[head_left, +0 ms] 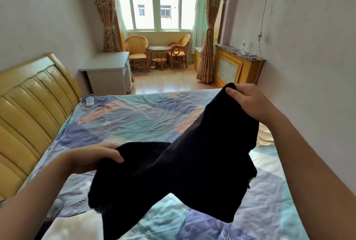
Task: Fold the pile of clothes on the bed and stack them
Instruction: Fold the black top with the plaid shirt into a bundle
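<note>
— How many hands are on it?
— Two: the left hand grips one black garment low; the right hand pinches its top corner.
— Where is it?
— Above one bed.

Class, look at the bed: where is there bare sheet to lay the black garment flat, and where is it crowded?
Bare sheet spans the middle, between the headboard and the far edge. Crowded spots: the white remote in the headboard corner, cream cloth beyond the right hand.
</note>
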